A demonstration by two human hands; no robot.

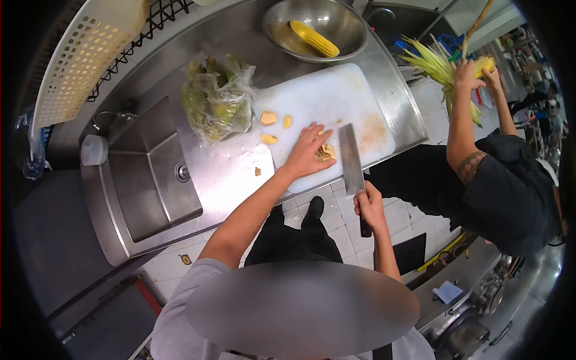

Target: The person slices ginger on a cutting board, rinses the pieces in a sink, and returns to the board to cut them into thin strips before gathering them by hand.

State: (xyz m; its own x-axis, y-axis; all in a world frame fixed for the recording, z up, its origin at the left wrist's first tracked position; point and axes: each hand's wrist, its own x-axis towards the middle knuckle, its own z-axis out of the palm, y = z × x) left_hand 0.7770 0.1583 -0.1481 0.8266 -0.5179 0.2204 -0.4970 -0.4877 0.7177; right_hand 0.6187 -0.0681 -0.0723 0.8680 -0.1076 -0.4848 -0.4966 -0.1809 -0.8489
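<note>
Ginger [326, 153] is on the white cutting bd [318, 90], near its edge on your side, partly under your L hand [308, 147]. That hand is spread open over it, thumb side toward the blade; can't tell how hard it presses. Your R hand [370, 207] is closed round the handle of the cleaver [351, 157], blade flat-side up, just R of the ginger; can't tell if the blade touches the bd. Hands are apart from each other.

Cut pcs [268, 118] lie on the bd L of the ginger, w/ a small brown scrap [258, 171] on the steel counter [225, 180]. Clear plastic bag [219, 102] w/ green husks is at the bd's L side; sink [159, 174] is farther L. Colander [279, 39] w/ 1 yellow corn cob [314, 39] is past the bd's far edge. Co-worker [510, 186] at R holds husked-back corn [482, 67] in both hands.
</note>
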